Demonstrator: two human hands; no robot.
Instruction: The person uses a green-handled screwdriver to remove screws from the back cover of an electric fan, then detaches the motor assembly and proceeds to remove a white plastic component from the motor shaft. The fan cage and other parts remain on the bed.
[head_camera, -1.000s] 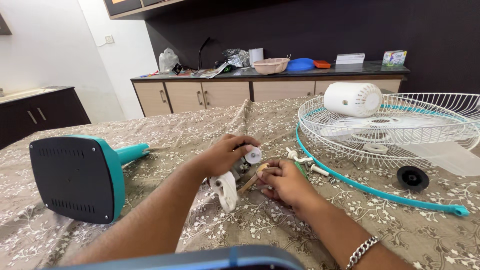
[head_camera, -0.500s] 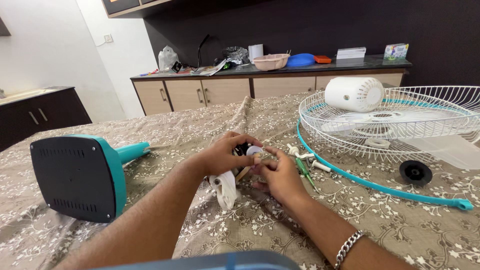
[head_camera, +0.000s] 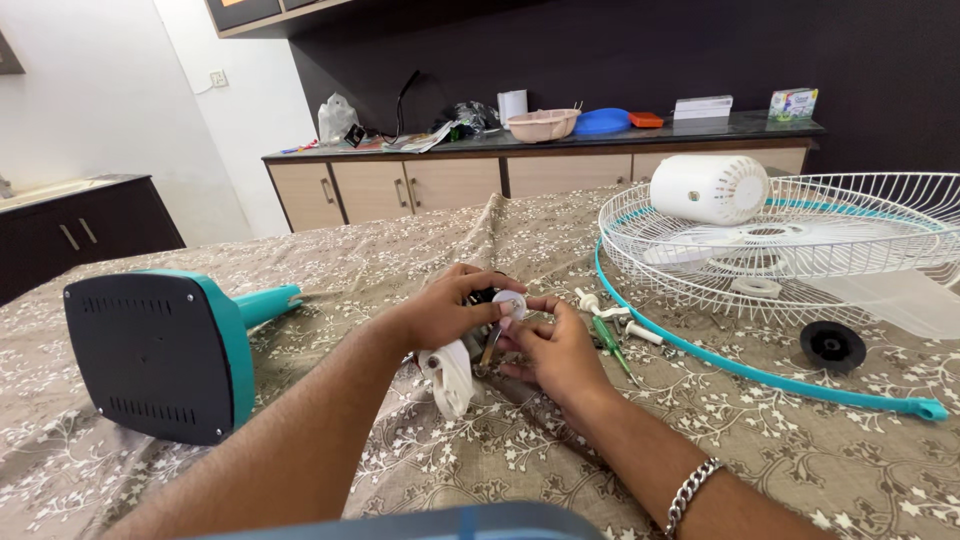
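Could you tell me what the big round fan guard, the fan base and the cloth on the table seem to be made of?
Fan guard: apparently thin white-coated metal wire, glossy, in fine radial spokes. Fan base: looks like moulded plastic, matte black underside with vent slots, smooth teal shell. Cloth: woven fabric, beige floral print, creased.

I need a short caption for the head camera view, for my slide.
Both hands, left hand and right hand, hold a small fan motor assembly on a patterned cloth, beside a wire fan guard.

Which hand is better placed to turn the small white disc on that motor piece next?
Probably the right hand: its fingertips already pinch at the white disc, while the left hand wraps over the motor piece, steadying it on the patterned cloth.
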